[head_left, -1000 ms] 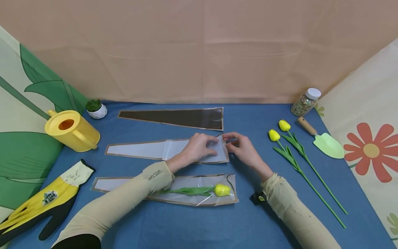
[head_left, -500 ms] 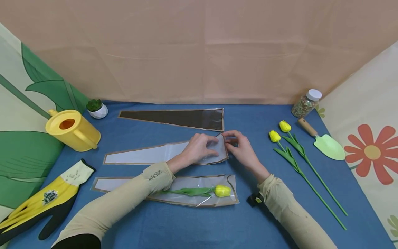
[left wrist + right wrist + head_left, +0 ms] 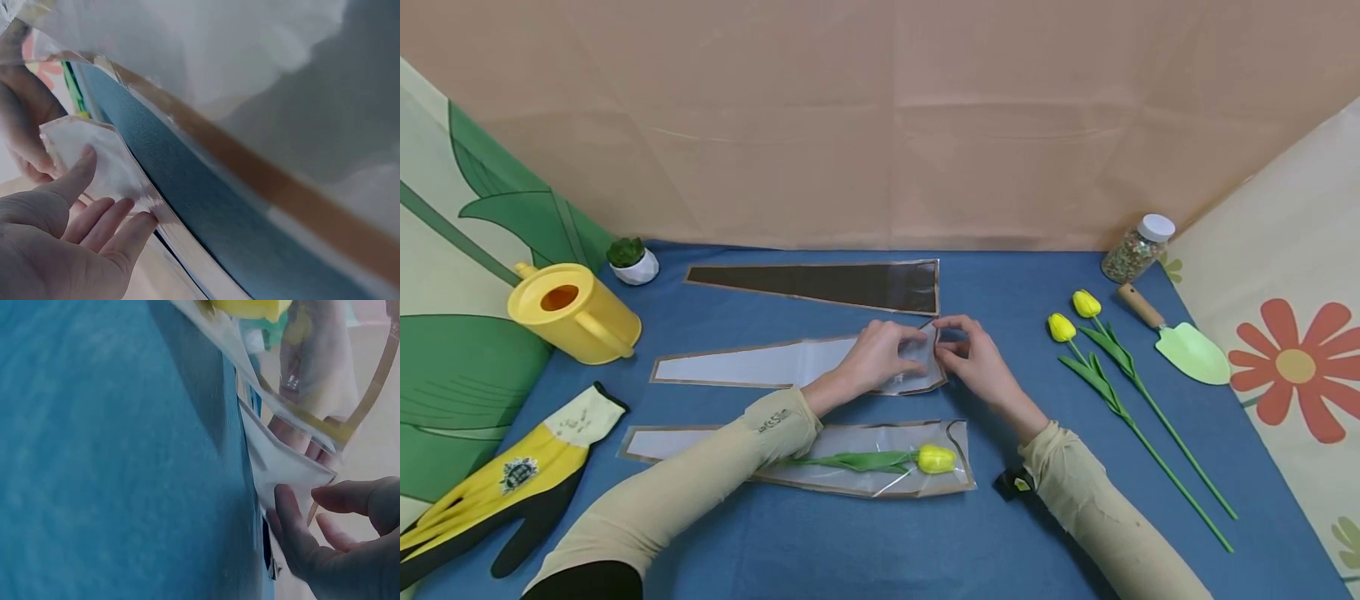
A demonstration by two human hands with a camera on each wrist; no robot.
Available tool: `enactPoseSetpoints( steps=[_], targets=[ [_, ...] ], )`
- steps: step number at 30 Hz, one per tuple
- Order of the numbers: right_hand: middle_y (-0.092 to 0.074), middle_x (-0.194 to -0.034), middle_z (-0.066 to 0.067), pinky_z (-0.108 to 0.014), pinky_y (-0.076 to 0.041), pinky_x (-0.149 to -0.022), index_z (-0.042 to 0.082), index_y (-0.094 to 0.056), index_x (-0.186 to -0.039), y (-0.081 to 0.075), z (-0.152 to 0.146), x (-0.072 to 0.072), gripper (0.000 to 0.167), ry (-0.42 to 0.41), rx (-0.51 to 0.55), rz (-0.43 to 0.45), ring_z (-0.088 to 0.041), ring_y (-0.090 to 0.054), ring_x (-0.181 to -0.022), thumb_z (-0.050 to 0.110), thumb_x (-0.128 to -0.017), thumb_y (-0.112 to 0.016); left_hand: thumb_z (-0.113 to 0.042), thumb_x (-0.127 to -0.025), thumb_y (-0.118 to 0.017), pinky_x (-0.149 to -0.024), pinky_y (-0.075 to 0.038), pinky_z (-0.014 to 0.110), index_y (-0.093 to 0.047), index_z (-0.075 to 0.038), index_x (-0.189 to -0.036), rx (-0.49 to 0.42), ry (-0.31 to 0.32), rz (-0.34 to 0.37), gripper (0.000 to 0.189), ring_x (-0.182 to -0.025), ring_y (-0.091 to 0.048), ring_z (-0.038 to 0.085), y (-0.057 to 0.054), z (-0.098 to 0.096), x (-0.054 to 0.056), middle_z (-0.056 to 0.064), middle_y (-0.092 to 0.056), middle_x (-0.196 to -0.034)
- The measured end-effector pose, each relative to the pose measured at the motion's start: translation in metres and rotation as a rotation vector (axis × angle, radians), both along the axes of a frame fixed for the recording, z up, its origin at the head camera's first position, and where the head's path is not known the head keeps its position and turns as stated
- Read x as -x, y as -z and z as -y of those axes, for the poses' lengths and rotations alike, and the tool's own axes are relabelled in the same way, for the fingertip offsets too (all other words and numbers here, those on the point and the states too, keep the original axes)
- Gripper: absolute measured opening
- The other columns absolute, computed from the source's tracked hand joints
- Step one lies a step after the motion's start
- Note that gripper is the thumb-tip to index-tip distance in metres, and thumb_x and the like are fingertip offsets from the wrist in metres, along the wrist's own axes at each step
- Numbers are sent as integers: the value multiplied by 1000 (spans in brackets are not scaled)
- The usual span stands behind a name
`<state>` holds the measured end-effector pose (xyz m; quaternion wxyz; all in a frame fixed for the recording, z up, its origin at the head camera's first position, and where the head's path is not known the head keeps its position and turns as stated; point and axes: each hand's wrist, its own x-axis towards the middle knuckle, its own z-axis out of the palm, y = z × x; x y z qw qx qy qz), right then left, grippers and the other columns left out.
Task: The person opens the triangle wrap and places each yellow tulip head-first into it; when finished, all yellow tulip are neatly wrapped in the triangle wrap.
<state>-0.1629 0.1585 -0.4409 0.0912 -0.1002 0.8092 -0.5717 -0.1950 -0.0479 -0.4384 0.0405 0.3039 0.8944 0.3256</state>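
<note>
A clear-fronted, white-backed flower sleeve (image 3: 737, 364) with a brown border lies across the middle of the blue cloth. Over its wide end is my left hand (image 3: 871, 358), thumb and fingers spread apart and resting on the film. My right hand (image 3: 973, 358) has its thumb and fingertips bent around the edge of that end, which bows up slightly in the right wrist view. Nearer to me, a second white sleeve (image 3: 842, 483) holds a yellow tulip (image 3: 936, 458); my left forearm covers part of it. A dark sleeve (image 3: 820, 283) lies flat beyond.
Two loose yellow tulips (image 3: 1101, 385) lie at right beside a green trowel (image 3: 1191, 352) and a lidded jar (image 3: 1138, 247). At left stand a yellow watering can (image 3: 576, 317) and a small potted succulent (image 3: 634, 262), with a gardening glove (image 3: 520, 479) in front.
My right hand has shifted slightly left, and the middle sleeve's wide end bows inward with it. The sleeve's narrow tip has moved a little. My left hand stays in place.
</note>
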Motion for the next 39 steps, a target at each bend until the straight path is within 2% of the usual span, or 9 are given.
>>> enactPoseSetpoints(
  steps=[5, 12, 17, 21, 26, 31, 36, 39],
  targets=[
    [-44, -153, -25, -26, -53, -79, -5, -50, -145, -3, 3, -2, 42, -8, 34, 16, -43, -68, -122, -6, -105, -63, -21, -85, -94, -65, -44, 28, -82, -7, -123, -7, 10, -13, 42, -74, -58, 13, -1, -2, 1, 4, -80, -99],
    [-44, -153, -24, -26, -53, -83, -4, -51, -143, -6, 7, -4, 40, -7, 43, 8, -40, -71, -117, -5, -105, -64, -17, -90, -90, -62, -46, 26, -85, -9, -113, -8, 13, -27, 25, -72, -63, 13, -1, -4, 0, 2, -79, -91],
    [-45, -151, -24, -26, -51, -75, -4, -51, -143, -6, 8, -4, 39, 4, 43, 21, -39, -72, -111, -6, -106, -61, -13, -91, -86, -75, -59, 31, -86, -9, -110, -28, -10, -28, 19, -88, -76, 16, -2, -4, 0, 4, -82, -101],
    [-45, -150, -25, -25, -48, -70, -4, -51, -144, -5, 8, -5, 39, 14, 38, 32, -38, -71, -110, -6, -106, -60, -11, -91, -85, -81, -61, 37, -87, -8, -106, -40, -43, -26, 16, -93, -77, 19, -1, -3, 1, 4, -82, -101],
    [-45, -149, -25, -25, -49, -75, -4, -51, -144, -4, 8, -6, 39, 18, 42, 35, -38, -70, -113, -6, -106, -61, -10, -91, -86, -82, -61, 37, -87, -8, -101, -50, -63, -27, 10, -91, -78, 18, -1, -3, 1, 3, -82, -95],
    [-46, -150, -23, -27, -51, -80, -3, -52, -144, -4, 7, -6, 39, 36, 25, 48, -38, -69, -118, -6, -106, -61, -8, -91, -86, -77, -61, 33, -87, -8, -96, -61, -85, -35, 5, -88, -77, 17, -2, -1, 0, 4, -82, -93],
    [-45, -152, -23, -40, -57, -96, -3, -50, -145, -5, 2, -7, 38, 45, 29, 62, -40, -67, -124, -4, -107, -58, -8, -90, -87, -75, -60, 30, -87, -8, -94, -79, -108, -35, 4, -85, -76, 15, -3, 1, 0, 3, -81, -90],
    [-44, -152, -24, -49, -56, -101, -4, -49, -146, -6, -2, -8, 38, 49, 34, 63, -41, -67, -123, -4, -108, -56, -7, -89, -88, -74, -60, 30, -86, -8, -92, -94, -119, -44, 3, -84, -76, 15, -2, 1, 0, 3, -80, -88]
  ],
)
